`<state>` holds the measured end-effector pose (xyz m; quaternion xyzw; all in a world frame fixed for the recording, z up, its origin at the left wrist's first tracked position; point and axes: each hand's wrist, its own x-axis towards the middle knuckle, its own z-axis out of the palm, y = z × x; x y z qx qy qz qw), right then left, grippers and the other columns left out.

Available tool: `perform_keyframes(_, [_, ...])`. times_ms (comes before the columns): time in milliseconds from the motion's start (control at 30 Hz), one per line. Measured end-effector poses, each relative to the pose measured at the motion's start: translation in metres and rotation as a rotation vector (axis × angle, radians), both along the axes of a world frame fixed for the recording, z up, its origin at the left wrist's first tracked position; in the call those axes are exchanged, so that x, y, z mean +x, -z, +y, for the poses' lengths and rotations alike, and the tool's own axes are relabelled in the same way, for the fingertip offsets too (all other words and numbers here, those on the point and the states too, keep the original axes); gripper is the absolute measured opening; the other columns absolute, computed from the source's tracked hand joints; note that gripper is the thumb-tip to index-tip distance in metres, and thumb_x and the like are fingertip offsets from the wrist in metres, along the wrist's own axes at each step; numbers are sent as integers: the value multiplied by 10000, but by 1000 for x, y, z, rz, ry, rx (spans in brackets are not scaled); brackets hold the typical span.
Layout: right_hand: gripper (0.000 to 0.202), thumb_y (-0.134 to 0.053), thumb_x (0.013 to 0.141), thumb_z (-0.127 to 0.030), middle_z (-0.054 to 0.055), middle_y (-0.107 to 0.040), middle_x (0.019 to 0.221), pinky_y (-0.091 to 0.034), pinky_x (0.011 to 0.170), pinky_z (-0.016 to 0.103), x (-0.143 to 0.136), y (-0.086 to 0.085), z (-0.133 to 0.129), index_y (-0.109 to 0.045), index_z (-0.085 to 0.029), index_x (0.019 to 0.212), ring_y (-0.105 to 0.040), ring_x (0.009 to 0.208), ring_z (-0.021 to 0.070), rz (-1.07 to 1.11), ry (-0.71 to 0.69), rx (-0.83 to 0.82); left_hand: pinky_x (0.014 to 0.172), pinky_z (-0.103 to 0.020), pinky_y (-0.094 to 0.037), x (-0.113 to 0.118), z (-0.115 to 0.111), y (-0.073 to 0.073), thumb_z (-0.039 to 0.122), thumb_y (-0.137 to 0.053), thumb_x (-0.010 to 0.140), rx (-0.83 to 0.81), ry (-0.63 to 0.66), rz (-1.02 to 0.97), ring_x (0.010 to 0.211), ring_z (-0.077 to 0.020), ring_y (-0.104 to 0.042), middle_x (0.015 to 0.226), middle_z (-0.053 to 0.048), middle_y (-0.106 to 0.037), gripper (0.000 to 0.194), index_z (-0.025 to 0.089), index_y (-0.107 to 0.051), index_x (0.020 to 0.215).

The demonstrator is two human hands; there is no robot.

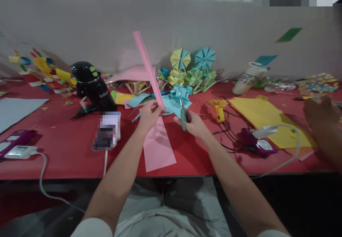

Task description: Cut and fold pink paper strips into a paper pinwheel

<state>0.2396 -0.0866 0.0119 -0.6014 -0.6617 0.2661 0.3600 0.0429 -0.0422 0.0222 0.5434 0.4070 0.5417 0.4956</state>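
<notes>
My left hand [151, 115] is closed on the lower end of a long folded pink paper strip [148, 64], which stands up and leans to the left. In my right hand [196, 123] are green-handled scissors [183, 114], blades pointing up and away from the strip. Below my left hand, a flat pink sheet [159, 148] lies on the red table [192, 155]. Just beyond both hands are crumpled and cut light-blue papers [173, 103].
A black bottle [93, 87] and a phone [108, 132] are on the left. Folded paper wheels [205, 58] stand at the back. To the right are a yellow glue gun [219, 109], cables, yellow sheets [267, 119], a cup [248, 79] and another person's hand [322, 117].
</notes>
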Motion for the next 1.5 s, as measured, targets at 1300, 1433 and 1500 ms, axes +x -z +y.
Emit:
perform_keyframes(1300, [401,-582,858,-572,-20,-476,617,-328,557,265,11,11,-31,-530,-207,700,-415,596,136,-7,-190,-54,722,-276,-531,-3,2,-6,378,-909,490,-200,56,-246,664,-109,-638,718,-32,-704,399,131,-725,743])
perform_keyframes(1433, [402,-597,852,-567,-27,-460,627,-328,563,268,9,7,-31,-527,-202,700,-396,593,126,37,-193,-99,722,-282,-535,-3,1,-6,366,-910,485,-205,72,-250,666,-117,-647,708,-30,-701,399,128,-720,742])
perform_keyframes(1500, [404,-606,848,-564,-33,-446,632,-326,567,269,8,4,-31,-520,-199,697,-384,593,121,59,-191,-125,727,-287,-538,-3,1,-6,365,-904,499,-198,76,-248,667,-119,-648,707,-31,-700,386,128,-717,741])
